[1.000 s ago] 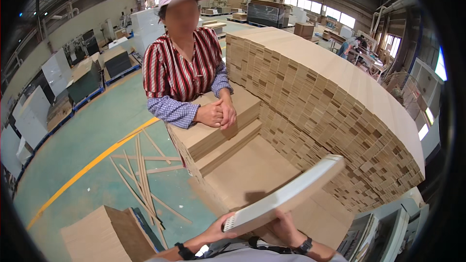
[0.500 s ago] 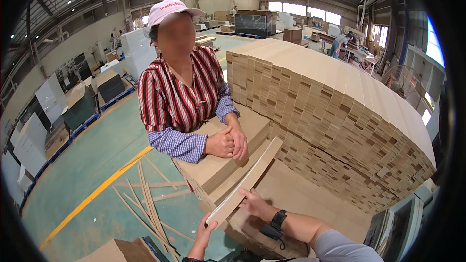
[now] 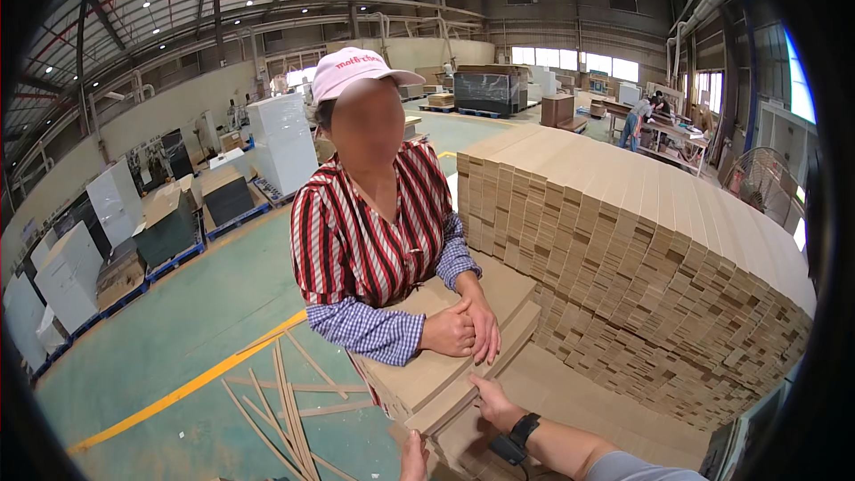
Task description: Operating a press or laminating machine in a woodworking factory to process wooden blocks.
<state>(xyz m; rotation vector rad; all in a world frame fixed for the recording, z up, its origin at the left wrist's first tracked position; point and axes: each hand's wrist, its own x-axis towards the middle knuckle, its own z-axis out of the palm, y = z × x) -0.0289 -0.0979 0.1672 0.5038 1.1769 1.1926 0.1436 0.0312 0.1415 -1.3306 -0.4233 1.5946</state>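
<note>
A long tan fibreboard strip [image 3: 485, 374] lies on a low stack of boards, along the front of a higher pile [image 3: 499, 281]. At its near left end my left hand [image 3: 413, 458] stands against the corner, a digit stretched upward and the rest mostly cut off by the frame. Along the strip's right edge, my right hand [image 3: 499, 406] has its thumb on the board, the other fingers partly hidden below. A black band with a small device [image 3: 515, 442] circles my right wrist. Opposite me, a person in a striped shirt rests clasped hands [image 3: 463, 330] on the higher pile.
A tall block of stacked strips [image 3: 614, 240] rises on the right, with a brown board surface [image 3: 597, 401] below it. Loose thin slats [image 3: 289, 410] lie on the green floor at left. Wrapped pallets [image 3: 227, 196] line the left wall; a fan [image 3: 757, 178] stands far right.
The strip, tilted up in both hands before, now lies down on the stack. My hands have gone down with it, and the view has tilted upward.
</note>
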